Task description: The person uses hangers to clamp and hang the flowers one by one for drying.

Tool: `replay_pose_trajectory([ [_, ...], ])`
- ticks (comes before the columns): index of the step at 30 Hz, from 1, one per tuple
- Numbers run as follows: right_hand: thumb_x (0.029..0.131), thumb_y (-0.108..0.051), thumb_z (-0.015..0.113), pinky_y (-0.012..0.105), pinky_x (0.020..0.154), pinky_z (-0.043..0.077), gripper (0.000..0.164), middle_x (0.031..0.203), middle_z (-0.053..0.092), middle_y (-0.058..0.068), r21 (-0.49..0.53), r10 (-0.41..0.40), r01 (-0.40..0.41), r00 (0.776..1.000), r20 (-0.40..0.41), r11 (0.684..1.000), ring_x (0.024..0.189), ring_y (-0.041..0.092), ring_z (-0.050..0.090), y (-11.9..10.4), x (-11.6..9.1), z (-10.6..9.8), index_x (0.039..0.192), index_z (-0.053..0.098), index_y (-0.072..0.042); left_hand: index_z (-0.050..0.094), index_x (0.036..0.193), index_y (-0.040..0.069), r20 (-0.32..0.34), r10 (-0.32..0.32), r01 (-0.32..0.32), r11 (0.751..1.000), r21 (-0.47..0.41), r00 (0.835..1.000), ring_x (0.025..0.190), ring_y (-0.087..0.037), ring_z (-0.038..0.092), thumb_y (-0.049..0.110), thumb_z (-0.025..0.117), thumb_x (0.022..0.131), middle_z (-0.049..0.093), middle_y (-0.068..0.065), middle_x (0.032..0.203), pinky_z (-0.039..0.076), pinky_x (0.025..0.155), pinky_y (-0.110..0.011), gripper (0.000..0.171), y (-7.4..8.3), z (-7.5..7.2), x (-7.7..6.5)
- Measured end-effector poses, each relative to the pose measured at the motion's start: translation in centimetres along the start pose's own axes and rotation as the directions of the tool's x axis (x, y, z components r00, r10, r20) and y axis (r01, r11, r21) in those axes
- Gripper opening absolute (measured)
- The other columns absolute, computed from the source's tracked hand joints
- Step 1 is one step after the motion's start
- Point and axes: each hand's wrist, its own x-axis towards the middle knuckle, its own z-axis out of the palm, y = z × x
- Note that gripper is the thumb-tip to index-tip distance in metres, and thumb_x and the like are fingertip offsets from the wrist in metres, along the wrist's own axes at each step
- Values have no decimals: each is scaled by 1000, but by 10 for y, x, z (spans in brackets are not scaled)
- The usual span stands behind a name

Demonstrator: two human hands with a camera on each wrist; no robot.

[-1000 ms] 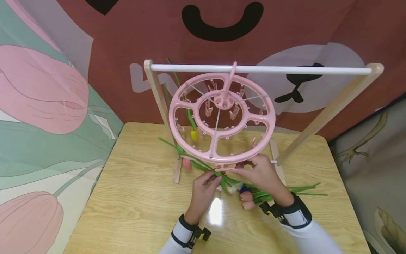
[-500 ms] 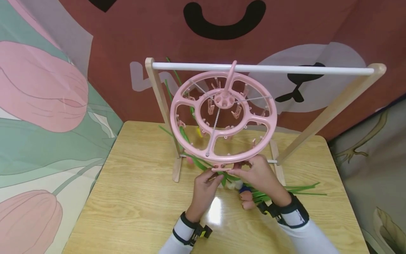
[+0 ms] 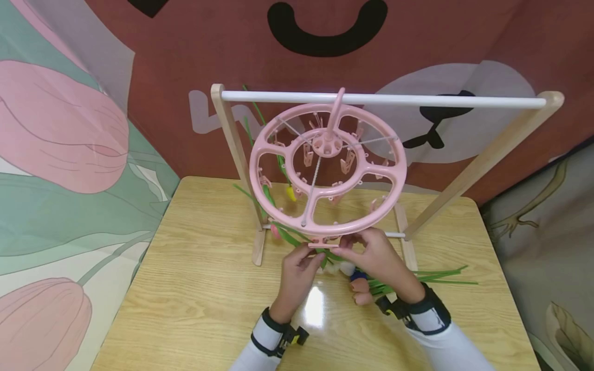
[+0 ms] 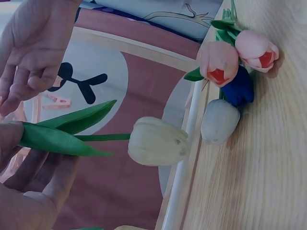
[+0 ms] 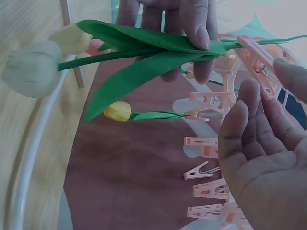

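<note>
My left hand (image 3: 297, 270) holds a white artificial tulip (image 4: 156, 141) by its leaves and upper stem, with the bloom pointing down. My right hand (image 3: 378, 257) pinches a pink clothespin (image 5: 256, 64) on the near rim of a pink round clip hanger (image 3: 343, 228). In the right wrist view the clothespin's tip is right at the tulip's stem, just beyond the left fingers. A yellow tulip (image 5: 117, 111) hangs bloom-down from another clip, and a pink tulip (image 3: 275, 231) hangs at the hanger's left side.
The hanger hooks over the white bar (image 3: 445, 100) of a wooden stand (image 3: 482, 165) on the table (image 3: 195, 288). Under the right forearm lie several loose tulips, among them a pink one (image 4: 218, 62), a blue one (image 4: 238, 88) and a white one (image 4: 220, 122). A printed cloth (image 3: 185, 46) hangs behind.
The clothespin and right fingers have shifted slightly left, up to the tulip stem in the left hand. The hanger has turned a little, and the hanging yellow tulip has shifted slightly right.
</note>
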Motion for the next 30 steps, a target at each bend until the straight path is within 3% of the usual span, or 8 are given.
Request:
replay_pose_trajectory([
  [4, 86, 1, 80, 25, 71, 60, 29, 88, 69, 1, 4, -11, 11, 1000, -5, 1000, 79, 8, 64, 7, -7, -3, 113, 69, -3, 71, 124, -2, -8, 45, -45, 998, 43, 999, 107, -35, 72, 2, 69, 96, 72, -19, 118, 65, 85, -35, 28, -2, -2, 1],
  [12, 95, 8, 66, 20, 79, 59, 31, 106, 73, 10, 15, -15, 15, 999, -37, 1000, 93, 5, 66, 32, -28, -23, 123, 66, -5, 73, 119, -1, -16, 144, -140, 979, 149, 989, 101, -17, 71, -1, 69, 96, 74, -17, 114, 64, 85, -33, 23, 0, -8, 5],
  [16, 98, 7, 63, 19, 80, 59, 31, 106, 73, 10, -5, 25, -26, 998, -55, 1000, 95, 5, 68, 43, -42, -35, 126, 64, -4, 71, 117, -2, 11, 176, -176, 974, 140, 984, 99, -19, 72, -3, 71, 94, 73, -18, 112, 64, 84, -33, 24, 0, -9, 7],
  [23, 101, 3, 60, 16, 78, 57, 27, 105, 72, 10, -63, 115, -121, 988, -102, 991, 90, 13, 69, 60, -66, -55, 127, 64, -4, 71, 118, 0, 44, 181, -185, 968, 167, 983, 98, -25, 72, -1, 75, 90, 74, -16, 112, 65, 82, -38, 28, 6, -9, 9],
  [26, 102, 2, 58, 15, 78, 56, 26, 105, 71, 13, -72, 133, -142, 985, -107, 987, 90, 10, 69, 67, -73, -61, 127, 63, -3, 72, 118, 2, 64, 174, -183, 967, 175, 983, 94, -26, 71, -2, 79, 87, 74, -14, 113, 65, 79, -37, 32, 8, -8, 10],
  [30, 104, 2, 56, 15, 79, 56, 27, 107, 70, 15, -74, 146, -156, 982, -117, 985, 93, 4, 67, 72, -82, -66, 130, 61, 0, 70, 116, -4, 98, 189, -203, 964, 171, 977, 89, -33, 69, -10, 79, 81, 72, -20, 111, 64, 73, -40, 37, 13, -6, 12],
])
